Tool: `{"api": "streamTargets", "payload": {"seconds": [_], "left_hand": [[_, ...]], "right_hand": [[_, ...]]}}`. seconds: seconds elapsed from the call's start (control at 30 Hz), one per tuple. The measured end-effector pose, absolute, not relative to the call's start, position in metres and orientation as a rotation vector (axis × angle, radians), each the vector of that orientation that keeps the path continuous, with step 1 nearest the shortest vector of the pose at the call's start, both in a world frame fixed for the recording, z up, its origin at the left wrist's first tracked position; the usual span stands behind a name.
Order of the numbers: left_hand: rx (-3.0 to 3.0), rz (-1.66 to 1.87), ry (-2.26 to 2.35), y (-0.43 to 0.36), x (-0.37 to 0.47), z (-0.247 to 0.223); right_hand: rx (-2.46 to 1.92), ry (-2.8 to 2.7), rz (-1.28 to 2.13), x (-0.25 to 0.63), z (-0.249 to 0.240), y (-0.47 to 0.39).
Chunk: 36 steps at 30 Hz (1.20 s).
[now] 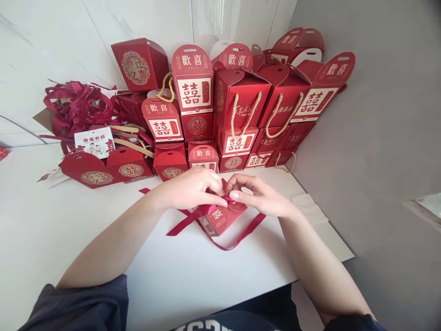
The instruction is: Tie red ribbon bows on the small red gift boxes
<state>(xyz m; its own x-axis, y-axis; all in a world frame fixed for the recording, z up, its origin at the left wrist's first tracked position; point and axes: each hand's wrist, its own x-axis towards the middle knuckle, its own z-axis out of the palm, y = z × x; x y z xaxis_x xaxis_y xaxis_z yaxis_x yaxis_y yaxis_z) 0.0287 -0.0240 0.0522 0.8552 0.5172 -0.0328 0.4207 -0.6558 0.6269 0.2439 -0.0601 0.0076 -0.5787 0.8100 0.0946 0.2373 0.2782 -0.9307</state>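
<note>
Here, both hands' fingers [231, 195] pinch red ribbon [241, 239] over a small box [223, 219], stacked boxes [241, 103] close behind.

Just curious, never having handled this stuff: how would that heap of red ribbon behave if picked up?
The ribbon heap would probably be floppy, given its many bends. Its crossing loops may lift as one tangle, and the satiny sheen suggests slippery strands.
</note>
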Motion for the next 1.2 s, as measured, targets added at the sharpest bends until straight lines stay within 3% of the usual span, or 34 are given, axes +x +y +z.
{"api": "streamTargets", "payload": {"seconds": [0.53, 0.7, 1.0, 1.2], "left_hand": [[2.556, 0.044, 0.99, -0.042, 0.018, 0.066], [2.37, -0.089, 0.956, -0.037, 0.02, 0.071], [1.905, -0.149, 0.788, -0.016, 0.021, 0.056], [1.82, -0.192, 0.758, -0.002, 0.017, 0.051]], "right_hand": [[-0.905, -1.766, 1.374, 0.229, -0.001, -0.067], [-0.968, -1.799, 1.301, 0.23, 0.0, -0.065], [-0.974, -1.706, 1.464, 0.23, -0.007, -0.059], [-0.867, -1.757, 1.086, 0.238, -0.009, -0.064]]}}
